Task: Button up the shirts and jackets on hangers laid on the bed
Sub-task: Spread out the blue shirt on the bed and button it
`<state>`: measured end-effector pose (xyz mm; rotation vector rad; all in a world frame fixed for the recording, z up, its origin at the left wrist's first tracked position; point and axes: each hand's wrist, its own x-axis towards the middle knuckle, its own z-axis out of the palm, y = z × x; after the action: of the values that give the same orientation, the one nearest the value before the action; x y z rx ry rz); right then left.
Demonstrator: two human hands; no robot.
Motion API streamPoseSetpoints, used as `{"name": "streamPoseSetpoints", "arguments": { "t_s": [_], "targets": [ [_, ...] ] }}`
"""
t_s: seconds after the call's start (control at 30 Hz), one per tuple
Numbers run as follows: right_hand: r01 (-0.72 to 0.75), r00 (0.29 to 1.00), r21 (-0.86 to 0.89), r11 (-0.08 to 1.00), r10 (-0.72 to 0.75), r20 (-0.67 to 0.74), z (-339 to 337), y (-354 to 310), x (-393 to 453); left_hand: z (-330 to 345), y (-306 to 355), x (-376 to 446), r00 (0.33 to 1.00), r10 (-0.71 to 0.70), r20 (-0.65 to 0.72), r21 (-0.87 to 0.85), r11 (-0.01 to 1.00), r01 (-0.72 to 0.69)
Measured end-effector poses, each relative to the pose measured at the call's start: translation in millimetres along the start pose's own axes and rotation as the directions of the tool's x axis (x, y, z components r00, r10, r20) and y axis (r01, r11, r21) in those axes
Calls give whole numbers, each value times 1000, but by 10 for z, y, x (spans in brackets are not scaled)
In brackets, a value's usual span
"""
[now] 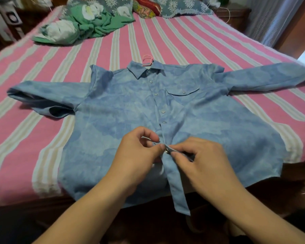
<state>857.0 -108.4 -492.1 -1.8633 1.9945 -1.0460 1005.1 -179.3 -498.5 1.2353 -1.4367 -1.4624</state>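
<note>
the shirt (130, 106) lies face up on the striped bed (42, 67), sleeves spread, its hem hanging over the near edge. only the pink hook of the hanger (147, 60) shows above the collar; the rest is hidden inside. the left hand (137, 155) pinches the placket edge, and the right hand (197, 159) pinches the facing strip around a snap (166, 151), half covered by fingertips. the snaps above look fastened. green clothes (88, 25) and pillows (180, 6) sit blurred at the far end.
</note>
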Motion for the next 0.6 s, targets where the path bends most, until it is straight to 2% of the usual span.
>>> {"name": "streamPoseSetpoints", "arguments": {
  "t_s": [0.27,0.47,0.6],
  "targets": [
    [11,999,-75,997,-8,33,-12,12,1,6,57,-21,997,-80,4,-100,992,80],
    [81,997,-155,985,-78,24,24,9,-39,16,49,-16,996,-88,-3,-42,995,88],
    [147,989,-269,952,-143,37,66,0,-96,62,87,-27,983,-186,2,-176,967,183]
  ]
}}
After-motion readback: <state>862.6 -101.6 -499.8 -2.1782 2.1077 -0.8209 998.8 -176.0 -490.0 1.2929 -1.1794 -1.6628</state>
